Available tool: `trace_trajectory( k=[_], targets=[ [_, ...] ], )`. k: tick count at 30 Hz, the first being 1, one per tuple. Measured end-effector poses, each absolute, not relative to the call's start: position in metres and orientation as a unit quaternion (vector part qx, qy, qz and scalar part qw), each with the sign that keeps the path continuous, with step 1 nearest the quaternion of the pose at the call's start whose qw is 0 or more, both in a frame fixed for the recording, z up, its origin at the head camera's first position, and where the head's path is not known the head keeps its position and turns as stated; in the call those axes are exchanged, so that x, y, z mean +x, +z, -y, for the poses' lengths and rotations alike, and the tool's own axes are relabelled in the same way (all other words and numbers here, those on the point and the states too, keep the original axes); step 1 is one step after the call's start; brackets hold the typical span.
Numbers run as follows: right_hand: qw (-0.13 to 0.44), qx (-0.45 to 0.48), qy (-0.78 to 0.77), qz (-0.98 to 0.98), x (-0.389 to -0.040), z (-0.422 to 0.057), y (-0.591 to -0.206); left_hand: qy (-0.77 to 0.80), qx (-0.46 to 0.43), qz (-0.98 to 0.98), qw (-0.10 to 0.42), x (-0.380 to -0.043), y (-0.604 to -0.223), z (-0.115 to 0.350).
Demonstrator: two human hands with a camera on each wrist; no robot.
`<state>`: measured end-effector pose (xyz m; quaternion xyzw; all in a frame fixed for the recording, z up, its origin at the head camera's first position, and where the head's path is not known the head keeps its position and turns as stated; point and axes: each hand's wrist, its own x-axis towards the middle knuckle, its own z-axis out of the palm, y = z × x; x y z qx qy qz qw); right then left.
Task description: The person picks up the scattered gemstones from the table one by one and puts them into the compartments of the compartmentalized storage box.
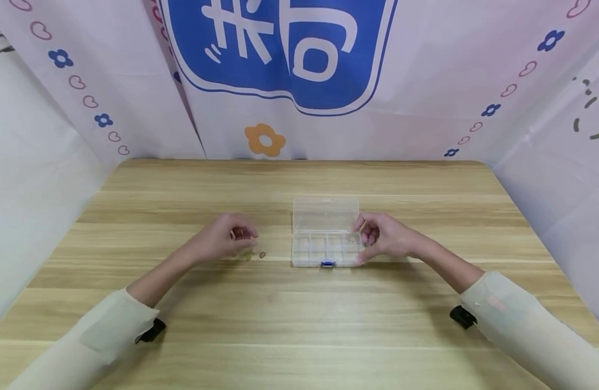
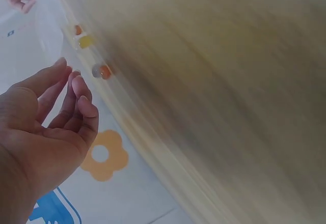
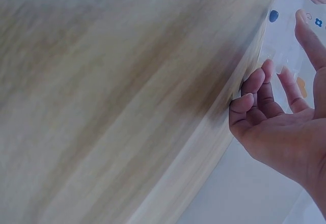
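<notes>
A clear plastic compartment box (image 1: 326, 249) with a blue latch (image 1: 328, 264) lies on the table, its lid (image 1: 326, 215) folded back. My right hand (image 1: 384, 236) grips the box's right end, thumb at the front corner and fingers toward the back. A dark oval bead (image 3: 273, 16) shows through the clear plastic in the right wrist view. To the left of the box, my left hand (image 1: 226, 235) hovers low, thumb and fingertips close together; whether they pinch something small is unclear. Near those fingertips lie a yellow bead (image 2: 84, 42) and orange beads (image 2: 104, 72).
The wood-grain table (image 1: 299, 319) reaches back to a printed white curtain (image 1: 426, 81). White cloth (image 1: 31, 173) also hangs at both sides. Black straps (image 1: 151, 330) are on both wrists.
</notes>
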<state>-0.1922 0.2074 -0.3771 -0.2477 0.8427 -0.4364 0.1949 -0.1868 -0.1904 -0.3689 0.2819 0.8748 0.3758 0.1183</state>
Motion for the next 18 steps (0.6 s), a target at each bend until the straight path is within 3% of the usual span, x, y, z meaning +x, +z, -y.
trace_trajectory(
  k=[18],
  targets=[
    [0.194, -0.256, -0.441, -0.838, -0.196, -0.210, -0.381, 0.352, 0.280, -0.881, 0.144, -0.188, -0.372, 0.211]
  ],
)
